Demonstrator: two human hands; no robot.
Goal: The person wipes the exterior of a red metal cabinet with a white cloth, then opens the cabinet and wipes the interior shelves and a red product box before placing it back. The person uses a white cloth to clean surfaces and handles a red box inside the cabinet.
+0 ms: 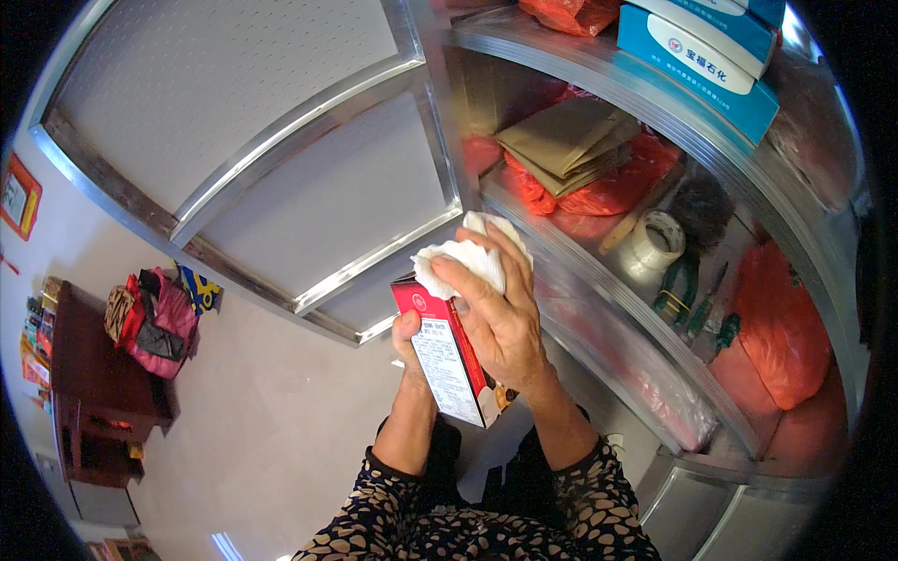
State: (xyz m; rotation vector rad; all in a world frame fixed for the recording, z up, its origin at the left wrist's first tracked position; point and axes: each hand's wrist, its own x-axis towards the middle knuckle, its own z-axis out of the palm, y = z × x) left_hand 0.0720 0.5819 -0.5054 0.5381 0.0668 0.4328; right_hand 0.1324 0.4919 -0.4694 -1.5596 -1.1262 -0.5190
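A red carton point(447, 369) with a white printed panel is tilted in front of me at the middle of the head view. My left hand point(408, 341) is closed on its left side, thumb on the front and the other fingers hidden behind. Bunched white cloth point(458, 266) covers part of the carton's top edge. My right hand point(507, 318) presses this cloth against the carton, its fingers bent over the folds. Whether it is woven cloth or thick tissue, I cannot tell.
Metal-framed shelves point(599, 234) rise close on the right, holding brown paper bags point(571, 140), red plastic bags point(781, 323), a tape roll point(655, 245) and pliers point(681, 285). Blue-and-white boxes point(702, 61) top them. A framed panel door point(323, 187) stands left; a dark wooden cabinet point(103, 374) is farther off.
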